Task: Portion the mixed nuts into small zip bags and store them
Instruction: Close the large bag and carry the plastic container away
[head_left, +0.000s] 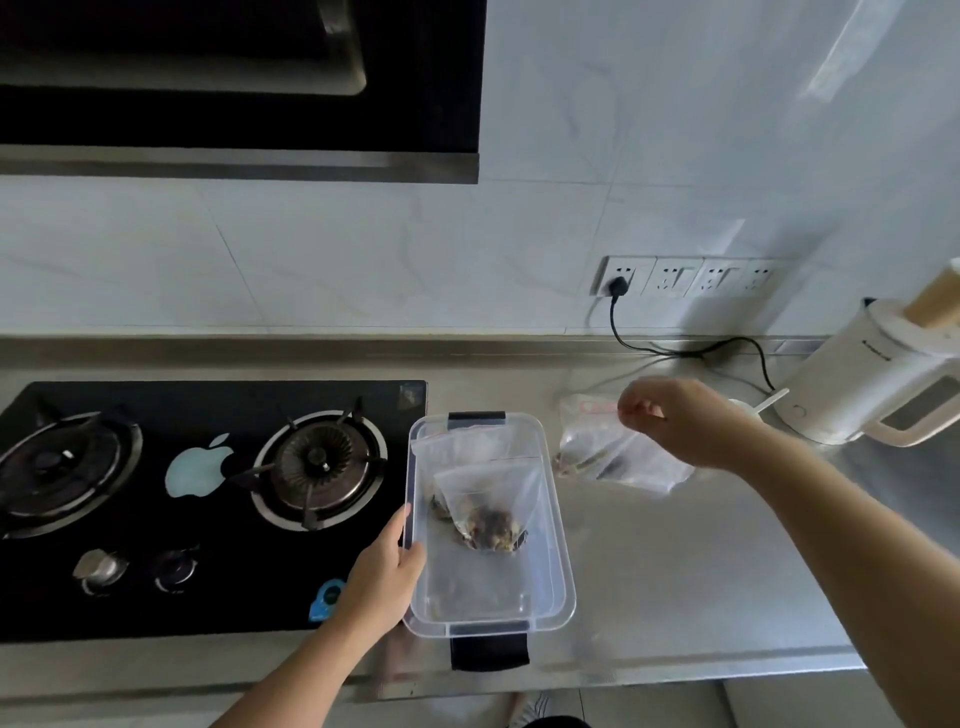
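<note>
A clear plastic storage box with black end clips stands on the steel counter beside the stove. Inside it lie small zip bags; one bag of mixed nuts rests in the middle, another bag behind it toward the far end. My left hand grips the box's left rim. My right hand hovers to the right of the box, fingers pinched on the top edge of another zip bag of nuts that hangs down to the counter.
A black gas hob with two burners lies directly left of the box. A white kettle stands at the right with its black cord running to wall sockets. The counter's front edge runs just below the box.
</note>
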